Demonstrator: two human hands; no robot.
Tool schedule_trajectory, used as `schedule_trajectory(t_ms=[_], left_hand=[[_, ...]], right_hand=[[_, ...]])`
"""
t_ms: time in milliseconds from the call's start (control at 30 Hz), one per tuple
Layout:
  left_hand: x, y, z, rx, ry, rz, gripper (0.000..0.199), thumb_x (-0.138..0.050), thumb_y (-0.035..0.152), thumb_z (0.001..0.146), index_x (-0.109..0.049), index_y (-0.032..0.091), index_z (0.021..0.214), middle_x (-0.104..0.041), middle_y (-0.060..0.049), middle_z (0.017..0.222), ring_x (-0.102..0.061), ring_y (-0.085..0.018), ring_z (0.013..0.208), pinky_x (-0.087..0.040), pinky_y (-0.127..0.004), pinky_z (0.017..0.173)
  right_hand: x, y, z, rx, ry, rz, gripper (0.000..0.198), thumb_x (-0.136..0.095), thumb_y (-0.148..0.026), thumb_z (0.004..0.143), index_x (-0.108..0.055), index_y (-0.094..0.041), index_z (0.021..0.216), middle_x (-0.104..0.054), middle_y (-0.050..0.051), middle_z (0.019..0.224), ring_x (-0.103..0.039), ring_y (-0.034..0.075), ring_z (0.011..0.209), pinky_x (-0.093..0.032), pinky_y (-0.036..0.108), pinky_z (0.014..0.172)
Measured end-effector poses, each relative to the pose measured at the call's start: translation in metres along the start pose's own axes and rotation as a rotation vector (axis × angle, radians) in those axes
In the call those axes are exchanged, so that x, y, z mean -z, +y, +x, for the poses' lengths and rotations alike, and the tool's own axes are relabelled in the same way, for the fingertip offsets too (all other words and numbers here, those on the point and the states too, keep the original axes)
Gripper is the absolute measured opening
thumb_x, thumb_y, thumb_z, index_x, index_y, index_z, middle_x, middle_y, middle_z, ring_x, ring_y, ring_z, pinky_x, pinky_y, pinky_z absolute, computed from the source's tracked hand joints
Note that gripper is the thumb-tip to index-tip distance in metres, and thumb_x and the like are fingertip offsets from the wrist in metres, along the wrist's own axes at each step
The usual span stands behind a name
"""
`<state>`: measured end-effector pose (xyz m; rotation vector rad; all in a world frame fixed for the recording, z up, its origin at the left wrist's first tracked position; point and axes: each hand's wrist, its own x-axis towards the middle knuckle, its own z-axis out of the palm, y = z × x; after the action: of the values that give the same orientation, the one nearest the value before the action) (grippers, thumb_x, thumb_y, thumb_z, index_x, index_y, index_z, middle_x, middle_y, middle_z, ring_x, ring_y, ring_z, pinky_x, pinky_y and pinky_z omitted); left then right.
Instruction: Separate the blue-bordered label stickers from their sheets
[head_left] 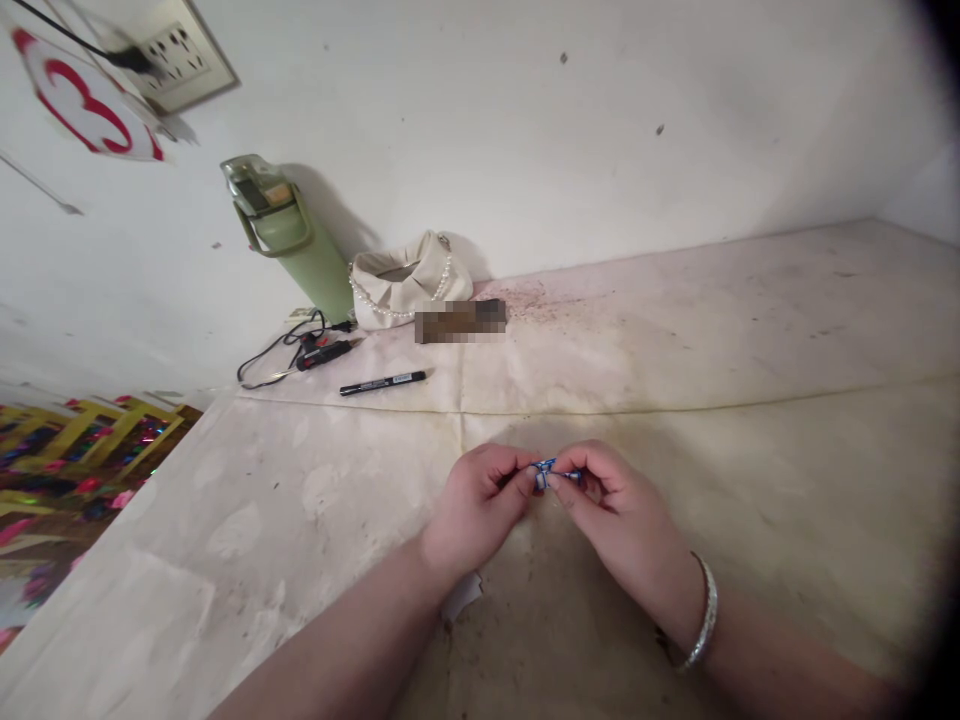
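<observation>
Pinching grips of the left hand (480, 510) and right hand (626, 525) share one small blue-and-white item (545, 470) over the desk (750, 460), squarely between them; from where I stand, its long axis seems crosswise, neither hand nearer.

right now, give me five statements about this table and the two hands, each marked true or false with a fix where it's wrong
1. The left hand and the right hand both grip a small blue object. True.
2. The right hand is holding a pen. False: it grips the small blue object, and the black marker lies on the table.
3. The green bottle stands beside the cream handbag. True.
4. A bracelet circles the left wrist. False: the silver bracelet is on the right wrist.
5. The cream handbag is in the left hand. False: it sits on the table near the wall.
</observation>
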<state>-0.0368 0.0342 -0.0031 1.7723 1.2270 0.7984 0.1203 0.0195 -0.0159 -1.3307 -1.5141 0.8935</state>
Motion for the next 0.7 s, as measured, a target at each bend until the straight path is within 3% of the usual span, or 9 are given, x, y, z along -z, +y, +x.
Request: schedule_trajectory(t_ms=[333, 500, 700], left_hand=[[0.001, 0.0008, -0.0001, -0.037, -0.006, 0.038, 0.029, -0.045, 0.033, 0.091, -0.071, 0.02, 0.089, -0.067, -0.005, 0.079, -0.06, -0.018, 0.078, -0.045, -0.028, 0.072], [-0.0007, -0.0015, -0.0007, -0.028, 0.005, 0.065, 0.022, -0.058, 0.037, 0.083, -0.07, 0.02, 0.093, -0.067, -0.006, 0.081, -0.059, -0.019, 0.078, -0.046, -0.028, 0.07], [-0.0018, -0.002, 0.0002, -0.04, 0.009, 0.125, 0.018, -0.059, 0.032, 0.083, -0.07, 0.02, 0.09, -0.066, -0.003, 0.077, -0.059, -0.017, 0.075, -0.045, -0.026, 0.068]], right_hand=[[0.0002, -0.0003, 0.0004, -0.012, 0.007, -0.017, 0.008, -0.054, -0.026, 0.079, -0.059, -0.021, 0.075, -0.059, 0.002, 0.074, -0.052, 0.015, 0.062, -0.043, 0.027, 0.055], [-0.0004, 0.001, 0.0001, -0.021, 0.02, -0.033, 0.006, -0.054, -0.024, 0.077, -0.059, -0.021, 0.075, -0.059, 0.001, 0.071, -0.052, 0.015, 0.059, -0.042, 0.026, 0.052], [-0.0014, 0.0043, 0.0013, -0.02, 0.024, -0.039, 0.006, -0.054, -0.024, 0.076, -0.059, -0.022, 0.075, -0.06, 0.001, 0.071, -0.052, 0.015, 0.059, -0.043, 0.027, 0.053]])
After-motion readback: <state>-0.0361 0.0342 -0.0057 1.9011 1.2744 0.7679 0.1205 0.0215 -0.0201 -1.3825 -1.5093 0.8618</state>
